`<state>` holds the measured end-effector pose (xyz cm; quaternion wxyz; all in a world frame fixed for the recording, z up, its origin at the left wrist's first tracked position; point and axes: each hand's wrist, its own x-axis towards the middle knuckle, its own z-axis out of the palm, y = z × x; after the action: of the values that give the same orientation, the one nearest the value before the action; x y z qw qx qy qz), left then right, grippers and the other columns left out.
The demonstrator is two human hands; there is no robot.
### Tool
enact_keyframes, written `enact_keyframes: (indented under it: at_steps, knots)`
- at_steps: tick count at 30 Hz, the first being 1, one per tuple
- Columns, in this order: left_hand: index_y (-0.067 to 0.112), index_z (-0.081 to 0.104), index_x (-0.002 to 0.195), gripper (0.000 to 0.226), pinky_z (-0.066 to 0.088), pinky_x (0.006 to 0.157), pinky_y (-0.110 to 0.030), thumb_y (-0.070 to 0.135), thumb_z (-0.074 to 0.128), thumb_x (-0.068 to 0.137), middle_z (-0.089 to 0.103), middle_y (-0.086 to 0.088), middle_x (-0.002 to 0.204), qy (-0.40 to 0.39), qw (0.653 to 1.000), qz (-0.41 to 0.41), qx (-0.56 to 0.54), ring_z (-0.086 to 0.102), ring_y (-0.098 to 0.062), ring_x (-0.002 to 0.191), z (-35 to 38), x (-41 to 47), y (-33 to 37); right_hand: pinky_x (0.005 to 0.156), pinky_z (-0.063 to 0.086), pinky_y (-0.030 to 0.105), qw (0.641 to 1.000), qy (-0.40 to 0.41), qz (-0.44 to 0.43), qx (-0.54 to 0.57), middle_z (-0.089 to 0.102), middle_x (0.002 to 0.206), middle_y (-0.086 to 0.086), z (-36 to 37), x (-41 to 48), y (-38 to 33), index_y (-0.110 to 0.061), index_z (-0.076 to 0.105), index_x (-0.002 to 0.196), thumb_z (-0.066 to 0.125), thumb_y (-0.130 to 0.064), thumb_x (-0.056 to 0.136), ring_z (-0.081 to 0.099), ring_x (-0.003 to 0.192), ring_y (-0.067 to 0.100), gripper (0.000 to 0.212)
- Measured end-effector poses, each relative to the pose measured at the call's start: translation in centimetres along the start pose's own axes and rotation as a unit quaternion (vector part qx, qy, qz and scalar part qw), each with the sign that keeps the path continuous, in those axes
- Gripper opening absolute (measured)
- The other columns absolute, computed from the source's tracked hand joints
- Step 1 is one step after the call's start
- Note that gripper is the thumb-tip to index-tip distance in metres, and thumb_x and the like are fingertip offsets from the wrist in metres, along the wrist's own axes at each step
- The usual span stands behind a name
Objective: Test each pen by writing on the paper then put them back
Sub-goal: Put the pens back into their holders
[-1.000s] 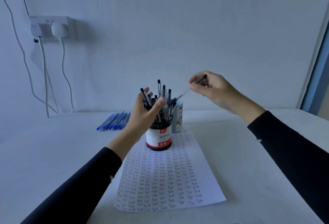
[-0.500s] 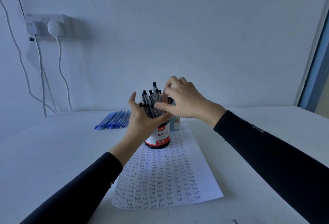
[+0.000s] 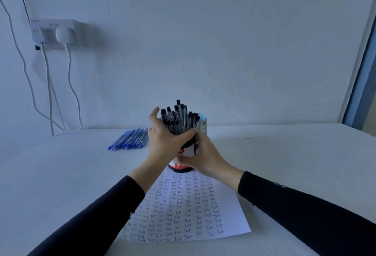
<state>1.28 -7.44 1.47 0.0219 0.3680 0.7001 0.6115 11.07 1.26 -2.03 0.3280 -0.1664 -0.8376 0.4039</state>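
- White plaster wall [image 3: 223, 42] rises behind a white table [image 3: 61, 174]. The table's far edge meets the wall just behind the objects. A grey-blue door frame [image 3: 366, 84] is cut off at the right border.
- Wide table surface runs to both sides of a white sheet of paper [image 3: 183, 211], which is covered in rows of the handwritten word "Test". The sheet's near edge lies close to the bottom of the view.
- On the sheet's far end stands a round pen cup with a red and white label [image 3: 179, 166], packed with upright black click pens [image 3: 179, 115].
- The left hand [image 3: 162, 143] wraps around the black click pens just above the rim, thumb across the front and fingers behind.
- The right hand [image 3: 205, 158] grips the pen cup's right side. The two hands together hide most of the label.
- A thin dark vertical line between the hands may be a pen; I cannot tell.
- A pale blue cylindrical container [image 3: 203, 122] stands just behind the pen cup, mostly hidden.
- A row of blue plastic pens [image 3: 130, 139] lies on the table to the left, apart from the cup.
- A white wall socket [image 3: 55, 31] sits at upper left, with cables hanging down from it.
- Both black sleeves [image 3: 305, 215] are cut off at the bottom border.
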Motion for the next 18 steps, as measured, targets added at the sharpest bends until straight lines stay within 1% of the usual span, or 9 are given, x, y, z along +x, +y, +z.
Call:
enact_keyframes:
  at_steps: [3,5,6,8,10,12,14,16,18]
  knots:
    - [0.028,0.013,0.148,0.118,0.038,0.109,-0.039,0.040,0.091,0.059,0.037,-0.002,0.140,0.038,0.998,0.038,-0.017,0.037,-0.019,0.132,1.2,-1.6,0.8,0.086,0.035,0.020,0.991,0.071,0.005,-0.113,0.046,0.111,-0.009,0.7,-0.5,0.0,-0.029,0.048,0.118,0.075,-0.054,0.059,0.033,0.108,0.011,0.070]
    - [0.023,0.010,0.150,0.125,0.029,0.115,-0.039,0.042,0.091,0.057,0.027,-0.002,0.146,0.040,0.998,0.053,0.001,0.025,-0.018,0.138,1.7,-2.2,1.3,0.090,0.037,0.020,0.993,0.064,-0.006,-0.095,0.048,0.110,-0.009,0.9,-0.5,0.3,-0.028,0.052,0.117,0.070,-0.062,0.054,0.034,0.109,0.011,0.074]
    - [0.021,0.008,0.151,0.130,0.026,0.116,-0.040,0.049,0.090,0.055,0.025,-0.003,0.148,0.027,0.998,0.049,0.014,0.022,-0.019,0.140,1.7,-2.2,1.5,0.094,0.041,0.023,0.997,0.050,-0.014,-0.052,0.052,0.111,-0.008,0.8,-0.5,0.4,-0.027,0.052,0.118,0.073,-0.058,0.055,0.040,0.112,0.012,0.073]
    - [0.017,0.007,0.153,0.138,0.025,0.118,-0.042,0.065,0.082,0.047,0.024,-0.004,0.151,-0.019,0.999,0.042,0.028,0.022,-0.019,0.143,1.0,-1.8,1.9,0.092,0.051,0.029,0.999,0.005,-0.001,0.051,0.061,0.112,-0.004,0.3,-0.6,0.3,-0.023,0.043,0.124,0.084,-0.036,0.062,0.058,0.109,0.010,0.076]
    - [0.017,0.010,0.154,0.135,0.025,0.117,-0.034,0.068,0.075,0.047,0.026,-0.001,0.154,-0.058,0.994,0.084,0.028,0.024,-0.015,0.143,-0.1,-1.2,2.4,0.087,0.053,0.024,0.995,-0.047,0.029,0.080,0.064,0.113,-0.009,-0.3,-0.5,0.3,-0.027,0.036,0.128,0.087,-0.023,0.067,0.064,0.103,0.003,0.079]
    - [0.019,0.016,0.153,0.127,0.030,0.112,-0.031,0.065,0.077,0.051,0.033,0.003,0.153,-0.086,0.992,0.088,0.022,0.031,-0.013,0.140,-1.0,-0.3,3.0,0.094,0.052,0.026,0.988,-0.106,0.041,0.104,0.064,0.118,-0.013,-0.7,-0.2,0.1,-0.033,0.034,0.134,0.087,-0.020,0.071,0.063,0.109,0.001,0.083]
    - [0.019,0.023,0.151,0.127,0.041,0.107,-0.038,0.062,0.085,0.048,0.045,-0.001,0.145,-0.137,0.990,0.017,-0.001,0.045,-0.019,0.130,-1.7,1.1,3.4,0.104,0.047,0.042,0.976,-0.165,0.061,0.131,0.064,0.127,-0.008,-1.2,0.1,0.3,-0.033,0.033,0.142,0.087,-0.020,0.072,0.061,0.118,0.010,0.089]
    - [0.019,0.030,0.148,0.127,0.045,0.103,-0.043,0.055,0.093,0.043,0.057,-0.005,0.133,-0.232,0.972,-0.031,-0.011,0.056,-0.022,0.119,-2.6,2.6,3.3,0.108,0.043,0.049,0.961,-0.210,0.082,0.158,0.062,0.132,-0.003,-2.0,0.2,0.4,-0.032,0.034,0.145,0.084,-0.014,0.075,0.059,0.123,0.017,0.087]
    - [0.018,0.035,0.146,0.108,0.043,0.106,-0.046,0.036,0.091,0.056,0.064,-0.005,0.126,-0.327,0.944,-0.031,-0.036,0.061,-0.021,0.116,-3.6,3.9,2.5,0.111,0.039,0.050,0.954,-0.233,0.079,0.174,0.062,0.134,0.000,-2.6,0.2,0.6,-0.029,0.040,0.143,0.079,-0.005,0.078,0.056,0.126,0.020,0.080]
